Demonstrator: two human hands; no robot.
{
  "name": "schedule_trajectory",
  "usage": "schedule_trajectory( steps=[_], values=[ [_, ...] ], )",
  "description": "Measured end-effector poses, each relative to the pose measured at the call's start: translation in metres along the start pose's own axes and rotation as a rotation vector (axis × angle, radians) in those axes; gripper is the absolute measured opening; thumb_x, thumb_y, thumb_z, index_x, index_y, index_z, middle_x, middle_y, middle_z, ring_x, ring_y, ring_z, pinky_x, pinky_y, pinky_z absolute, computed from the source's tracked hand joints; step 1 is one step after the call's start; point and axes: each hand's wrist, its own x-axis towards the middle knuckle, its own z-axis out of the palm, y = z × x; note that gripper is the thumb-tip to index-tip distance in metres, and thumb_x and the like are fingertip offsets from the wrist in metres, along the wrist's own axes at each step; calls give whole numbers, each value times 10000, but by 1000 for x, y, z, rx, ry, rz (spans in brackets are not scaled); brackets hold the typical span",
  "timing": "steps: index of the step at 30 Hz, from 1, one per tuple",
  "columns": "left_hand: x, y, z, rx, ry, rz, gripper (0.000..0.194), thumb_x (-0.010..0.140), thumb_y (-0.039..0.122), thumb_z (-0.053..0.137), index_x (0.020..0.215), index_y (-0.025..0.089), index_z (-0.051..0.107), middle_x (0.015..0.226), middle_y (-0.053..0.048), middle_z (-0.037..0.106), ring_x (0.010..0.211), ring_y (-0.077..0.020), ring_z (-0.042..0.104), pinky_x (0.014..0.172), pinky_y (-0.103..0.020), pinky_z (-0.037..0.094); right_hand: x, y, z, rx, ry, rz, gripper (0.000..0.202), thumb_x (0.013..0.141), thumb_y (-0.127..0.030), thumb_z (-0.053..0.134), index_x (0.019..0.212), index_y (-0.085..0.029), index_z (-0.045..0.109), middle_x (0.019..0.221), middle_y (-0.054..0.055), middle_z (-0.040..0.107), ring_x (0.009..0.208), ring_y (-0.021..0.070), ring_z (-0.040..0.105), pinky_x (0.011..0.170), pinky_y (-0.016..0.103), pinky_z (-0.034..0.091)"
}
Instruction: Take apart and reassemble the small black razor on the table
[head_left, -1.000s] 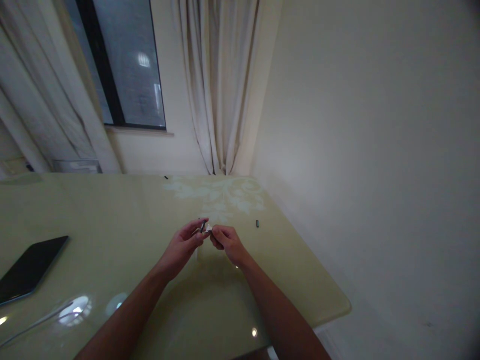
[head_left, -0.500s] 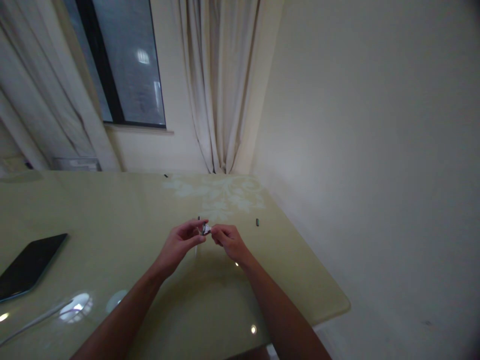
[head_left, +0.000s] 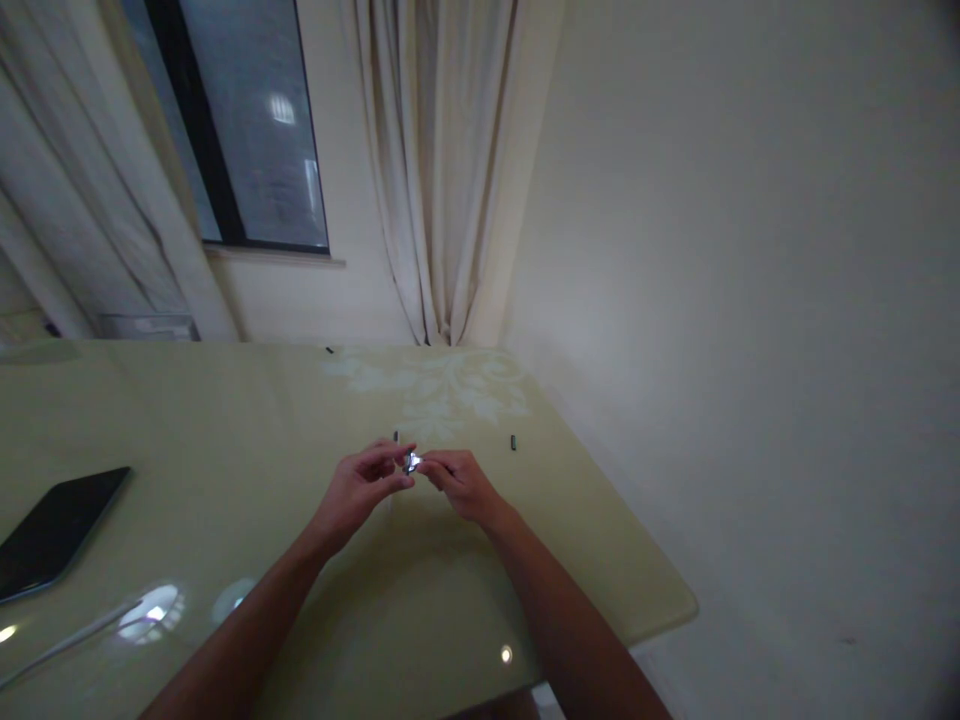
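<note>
A small shiny silver metal piece with a dark edge point(head_left: 412, 462) is held between my two hands above the table; its kind is too small to make out. My left hand point(head_left: 365, 483) pinches its left side between thumb and fingertips. From the right, the thumb and curled fingers of my right hand point(head_left: 457, 482) grip the other side. Just behind my left fingers a small dark piece point(head_left: 396, 436) shows, partly hidden by the hand. Another small dark piece point(head_left: 513, 442) lies on the table to the right of my right hand.
The glossy pale-green table point(head_left: 600, 560) has a rounded right corner beside the wall. On the left lies a black tablet-like slab point(head_left: 64, 525), with a white cable point(head_left: 71, 640) nearer me. A tiny dark bit point(head_left: 329, 350) sits at the far edge, before the curtain point(head_left: 442, 200).
The silver piece has turned slightly and catches more light. My right fingers have shifted a little on it. The whole view has drifted slightly.
</note>
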Motion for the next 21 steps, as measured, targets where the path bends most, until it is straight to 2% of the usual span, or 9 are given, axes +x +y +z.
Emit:
schedule_trajectory(
  steps=[5,10,15,21],
  values=[
    [1,0,-1,-11,-10,-71,463,688,377,878,1112,208,805,876,-49,727,801,-199,643,732,-313,530,2,-2,4,-4,75,15,485,1008,-547,507,702,-184,610,633,-20,463,625,136,418,620,261,302],
    [2,4,-2,-34,-26,-62,472,674,386,891,1096,198,795,852,-55,738,814,-208,663,744,-316,537,2,-4,9,43,102,46,501,998,-560,513,680,-183,602,605,-27,420,612,134,392,601,258,289],
    [3,6,-4,-45,-79,-52,505,680,387,887,1141,211,780,834,-42,729,810,-208,660,739,-314,533,2,-1,8,51,94,41,443,979,-555,566,828,-171,727,662,-15,510,647,140,438,623,255,320],
    [2,5,-1,-12,-45,-32,453,724,407,850,1130,219,775,809,-31,700,777,-190,628,718,-296,498,1,0,8,52,108,34,414,982,-537,570,927,-176,765,759,4,621,718,156,516,685,262,374]
  ],
)
